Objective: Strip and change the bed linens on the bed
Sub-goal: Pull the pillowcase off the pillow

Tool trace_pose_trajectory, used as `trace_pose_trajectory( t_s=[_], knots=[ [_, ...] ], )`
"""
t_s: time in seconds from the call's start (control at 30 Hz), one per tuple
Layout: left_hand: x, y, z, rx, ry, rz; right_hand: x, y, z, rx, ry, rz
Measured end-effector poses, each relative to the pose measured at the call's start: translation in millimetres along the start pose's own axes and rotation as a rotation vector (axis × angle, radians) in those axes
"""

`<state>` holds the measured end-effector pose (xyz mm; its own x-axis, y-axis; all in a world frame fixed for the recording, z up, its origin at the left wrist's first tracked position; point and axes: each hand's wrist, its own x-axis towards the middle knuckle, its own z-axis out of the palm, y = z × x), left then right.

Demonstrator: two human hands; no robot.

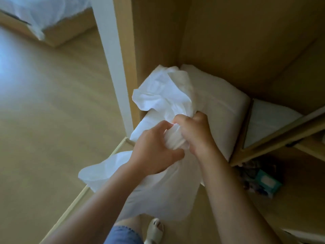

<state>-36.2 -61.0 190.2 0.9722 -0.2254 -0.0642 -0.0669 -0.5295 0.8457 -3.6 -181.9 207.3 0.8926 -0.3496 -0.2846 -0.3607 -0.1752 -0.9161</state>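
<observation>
A crumpled white linen (163, 95) is bunched up in front of an open wooden wardrobe. My left hand (154, 147) grips the gathered cloth from the left, fingers curled round it. My right hand (195, 131) grips the same bunch from the right, close beside the left. More of the white cloth hangs down below my forearms towards the floor. Behind the bunch, a pale folded pillow or duvet (219, 110) lies on the wardrobe's bottom shelf. The bed's corner (35, 23) with white bedding shows at the top left.
The wardrobe's white door edge (112, 55) stands just left of the cloth. A second shelf compartment holds another pale folded item (269, 120). A teal box (267, 182) and dark clutter lie at the lower right. Wooden floor (52, 111) spreads to the left. My sandalled foot (154, 229) is below.
</observation>
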Motion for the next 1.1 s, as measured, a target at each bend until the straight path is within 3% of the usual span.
trace_pose_trajectory(
  t_s=[0.07, 0.13, 0.2, 0.33, 0.5, 0.63, 0.8, 1.0, 1.1],
  knots=[
    [-21.7, -21.0, -13.9, -0.266, 0.009, -0.121, -16.2, 7.0, 24.4, -0.072, -0.048, -0.061],
    [-33.0, -45.8, -34.0, -0.719, 0.06, -0.388, -28.0, 16.2, 51.6, -0.205, -0.104, -0.158],
    [-38.8, -71.9, -57.7, -0.887, 0.048, -0.604, -41.6, 25.2, 81.7, -0.327, -0.167, -0.238],
    [-36.9, -109.6, -98.2, -0.849, -0.039, -0.664, -61.3, 33.4, 156.5, -0.506, -0.343, -0.254],
    [-28.7, -164.6, -159.5, -1.007, 0.242, -0.679, -74.1, 21.7, 260.5, -0.592, -0.436, -0.317],
    [-15.6, -213.3, -229.2, -0.949, 0.303, -0.74, -82.9, 4.5, 343.6, -0.631, -0.475, -0.31],
    [5.4, -264.8, -294.0, -0.904, 0.491, -0.632, -74.0, -18.2, 418.2, -0.512, -0.587, -0.294],
    [35.3, -312.8, -365.1, -0.803, 0.575, -0.641, -32.8, -47.9, 484.5, -0.07, -0.843, 0.08],
    [53.5, -331.9, -393.2, -0.733, 0.556, -0.674, 12.4, -62.0, 525.4, 0.097, -0.747, 0.347]
  ],
)
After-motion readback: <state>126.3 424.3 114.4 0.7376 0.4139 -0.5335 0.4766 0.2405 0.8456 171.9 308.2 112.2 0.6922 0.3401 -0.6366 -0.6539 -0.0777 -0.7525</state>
